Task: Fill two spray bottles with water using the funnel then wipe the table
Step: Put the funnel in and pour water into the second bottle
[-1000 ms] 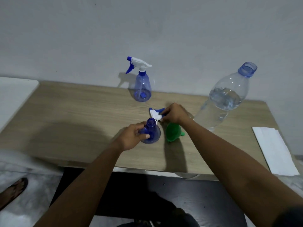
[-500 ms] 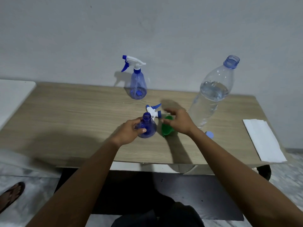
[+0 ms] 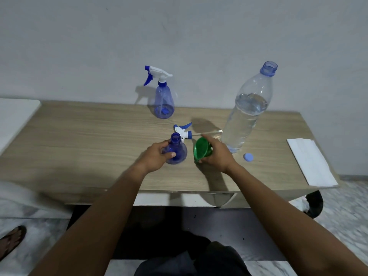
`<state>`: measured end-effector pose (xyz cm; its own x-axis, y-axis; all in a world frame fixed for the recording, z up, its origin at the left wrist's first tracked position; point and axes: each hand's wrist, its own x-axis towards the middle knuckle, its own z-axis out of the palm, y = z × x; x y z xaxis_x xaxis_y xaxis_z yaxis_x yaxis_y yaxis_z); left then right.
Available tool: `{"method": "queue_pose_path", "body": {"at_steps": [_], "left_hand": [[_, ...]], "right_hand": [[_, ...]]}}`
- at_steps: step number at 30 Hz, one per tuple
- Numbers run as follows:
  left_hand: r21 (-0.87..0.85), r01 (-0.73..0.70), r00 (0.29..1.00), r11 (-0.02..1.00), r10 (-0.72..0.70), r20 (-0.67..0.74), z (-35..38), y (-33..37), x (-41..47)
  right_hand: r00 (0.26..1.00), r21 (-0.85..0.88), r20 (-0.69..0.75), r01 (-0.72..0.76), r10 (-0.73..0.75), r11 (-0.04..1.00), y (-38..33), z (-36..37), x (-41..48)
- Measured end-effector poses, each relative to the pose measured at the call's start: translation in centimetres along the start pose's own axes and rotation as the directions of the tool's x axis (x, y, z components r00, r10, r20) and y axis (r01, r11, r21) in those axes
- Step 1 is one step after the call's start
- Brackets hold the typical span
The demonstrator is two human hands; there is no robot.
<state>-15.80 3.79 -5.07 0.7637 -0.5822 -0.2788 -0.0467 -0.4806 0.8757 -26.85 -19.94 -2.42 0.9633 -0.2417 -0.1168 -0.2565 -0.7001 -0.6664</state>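
Note:
My left hand [image 3: 156,156] grips an open blue spray bottle [image 3: 178,150] standing mid-table, its neck uncapped. Its white-and-blue spray head [image 3: 183,130] lies on the table just behind it, tube pointing right. My right hand [image 3: 218,155] holds the green funnel [image 3: 201,149] tilted on its side, wide mouth facing left, a little right of the bottle. A second blue spray bottle [image 3: 164,104] with its head on stands at the back by the wall. A large clear water bottle [image 3: 246,116], uncapped and mostly full, stands to the right.
The wooden table [image 3: 89,140] has a folded white cloth [image 3: 310,162] at its right end and a small blue cap [image 3: 248,157] near the water bottle. A white surface [image 3: 14,116] adjoins the left. A sandalled foot [image 3: 11,239] rests on the floor lower left.
My right hand left the spray head lying on the table, took hold of the green funnel and lifted it tilted. My left hand stayed on the open bottle.

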Motion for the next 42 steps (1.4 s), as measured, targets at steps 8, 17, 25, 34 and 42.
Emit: {"method": "queue_pose_path", "body": {"at_steps": [8,17,25,34,42], "left_hand": [[0.005,0.000,1.000,1.000,0.001,-0.014,0.4,-0.5,-0.2],[-0.020,-0.032,0.999,0.999,0.033,0.027,2.8,1.0,0.3],[-0.060,-0.019,1.000,0.998,0.020,0.019,4.3,2.5,0.7],[0.010,-0.036,0.999,0.999,0.035,0.029,4.2,3.0,0.5],[0.023,0.029,0.999,0.999,-0.030,0.034,4.4,2.7,1.2]], "right_hand": [[0.987,0.360,-0.154,0.020,0.039,0.933,-0.9,-1.1,-0.2],[0.993,0.805,-0.116,0.092,0.004,0.586,-5.5,-5.7,-1.0],[0.999,0.794,-0.034,0.035,-0.013,0.607,-5.3,-5.1,-1.1],[0.997,0.690,-0.017,0.062,-0.069,0.721,-4.7,-3.5,-1.2],[0.995,0.638,-0.015,0.087,-0.100,0.765,-3.9,-3.7,-1.6]]}}
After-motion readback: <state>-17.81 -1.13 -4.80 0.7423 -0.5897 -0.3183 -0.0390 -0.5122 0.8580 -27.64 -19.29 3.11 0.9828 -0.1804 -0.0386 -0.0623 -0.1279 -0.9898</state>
